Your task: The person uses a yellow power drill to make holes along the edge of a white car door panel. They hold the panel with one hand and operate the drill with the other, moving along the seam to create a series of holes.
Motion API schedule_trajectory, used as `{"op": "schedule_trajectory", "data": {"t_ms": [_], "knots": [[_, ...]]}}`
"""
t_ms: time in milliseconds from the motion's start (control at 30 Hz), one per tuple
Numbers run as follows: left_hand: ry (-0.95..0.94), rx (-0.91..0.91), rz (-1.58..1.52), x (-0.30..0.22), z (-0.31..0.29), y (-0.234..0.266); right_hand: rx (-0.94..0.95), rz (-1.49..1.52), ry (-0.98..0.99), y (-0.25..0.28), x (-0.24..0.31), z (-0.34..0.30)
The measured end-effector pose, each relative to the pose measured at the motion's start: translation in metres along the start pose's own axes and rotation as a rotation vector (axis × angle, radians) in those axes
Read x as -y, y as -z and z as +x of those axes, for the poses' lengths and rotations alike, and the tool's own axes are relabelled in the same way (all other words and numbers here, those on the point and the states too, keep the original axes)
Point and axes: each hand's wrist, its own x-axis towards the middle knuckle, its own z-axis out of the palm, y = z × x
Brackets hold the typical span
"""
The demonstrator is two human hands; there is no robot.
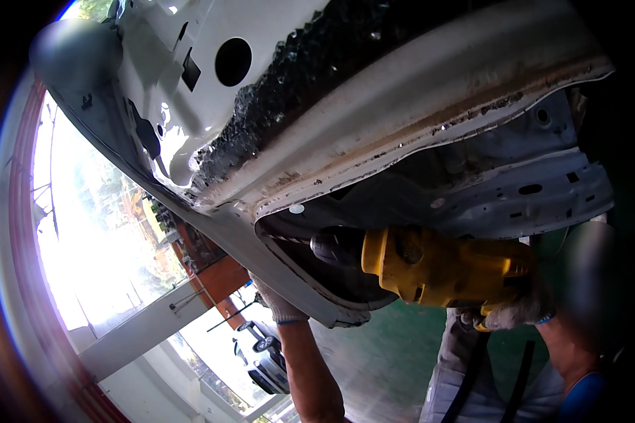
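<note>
My right hand, in a light knit glove, is wrapped round the rear handle of a yellow power drill. From its dark chuck a thin bit points left toward the inner side of a white car body panel. Whether the bit touches the metal is hard to make out. My left hand, gloved too, is up against the outer side of that panel near its lower end. The panel hides its fingers.
Dark crumbled glass lies along the body above a rust-stained sill. A bare grey inner panel with holes stands right of the drill. Below is a green floor. Beyond the left arm a parked car shows.
</note>
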Motion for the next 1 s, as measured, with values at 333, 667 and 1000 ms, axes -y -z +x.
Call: {"op": "schedule_trajectory", "data": {"t_ms": [333, 667, 1000], "knots": [[0.054, -0.017, -0.187, -0.013, -0.004, -0.009, 0.033, 0.277, -0.066, 0.007, -0.018, 0.006], [0.026, 0.015, -0.135, -0.006, -0.002, -0.005, -0.001, -0.029, -0.003, 0.010, -0.009, 0.001], [0.091, 0.017, -0.228, -0.005, -0.006, -0.002, 0.011, -0.115, 0.012, 0.010, -0.009, 0.002]]}}
